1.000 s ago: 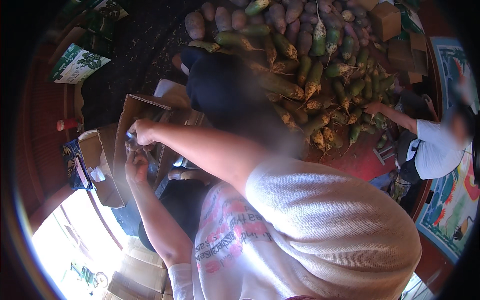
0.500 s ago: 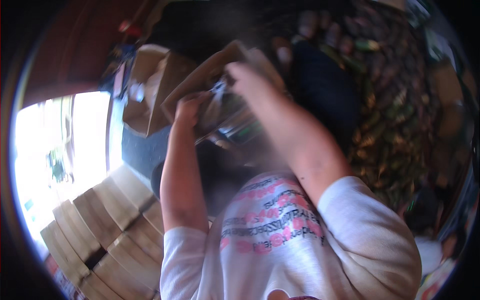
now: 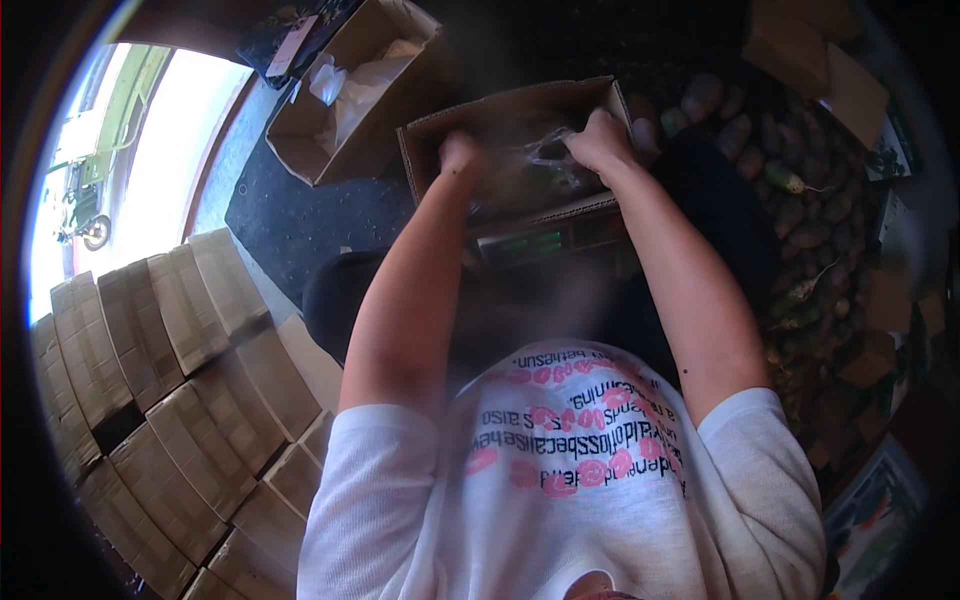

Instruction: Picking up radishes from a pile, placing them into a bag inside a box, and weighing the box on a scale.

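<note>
An open cardboard box [image 3: 520, 100] stands in front of me with a clear plastic bag [image 3: 545, 152] inside it. My right hand [image 3: 603, 143] is at the box's right end, fingers closed on the bag's gathered edge. My left hand [image 3: 462, 155] reaches into the left end of the box; its fingers are blurred and hidden. What lies in the bag is too dark to make out. Just below the box's near wall shows a device with a green lit display [image 3: 522, 245], which looks like a scale.
Another open carton [image 3: 345, 120] holding whitish plastic stands to the left. Many closed cartons [image 3: 190, 390] are stacked at lower left. A large heap of roundish root vegetables [image 3: 815, 235], some with green tops, spreads on the right. More cardboard [image 3: 855, 90] lies at far right.
My view has swung, so the boxes appear shifted. The box in front now sits straighter. My right hand has moved from its middle to its right end; my left hand has gone deeper inside.
</note>
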